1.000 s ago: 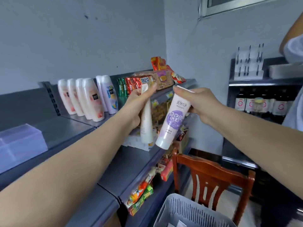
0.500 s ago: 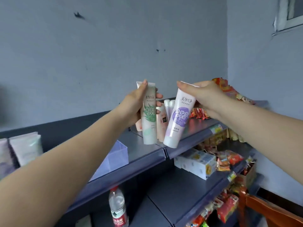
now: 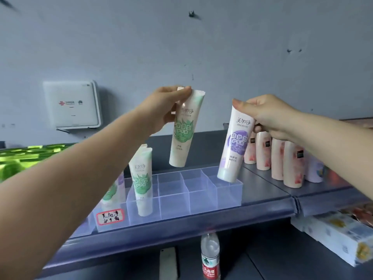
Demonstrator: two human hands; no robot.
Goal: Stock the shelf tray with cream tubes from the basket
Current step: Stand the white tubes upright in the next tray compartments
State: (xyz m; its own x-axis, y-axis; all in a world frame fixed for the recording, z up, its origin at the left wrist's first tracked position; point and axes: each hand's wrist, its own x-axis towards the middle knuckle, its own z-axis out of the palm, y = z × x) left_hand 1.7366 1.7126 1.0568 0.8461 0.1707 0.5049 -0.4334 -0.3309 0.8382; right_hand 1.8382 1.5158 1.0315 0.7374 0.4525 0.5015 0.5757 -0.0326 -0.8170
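Observation:
A clear plastic shelf tray with several compartments sits on the grey shelf. My left hand grips a green-labelled cream tube by its crimped top, cap down, hanging above the tray's back middle compartments. My right hand holds a purple-labelled cream tube by its top, its cap just over the tray's right end compartment. Another green tube stands cap down in a left compartment, and more tubes stand behind my left forearm. The basket is out of view.
Pink bottles stand in rows on the shelf right of the tray. A handwritten label is stuck on the tray's front. A water bottle and boxed goods sit on the shelf below. A white wall box hangs left.
My view has swung left from the snack shelves to the tray. Both hands have carried their tubes over it, and the tray with its stocked tubes has come into full view.

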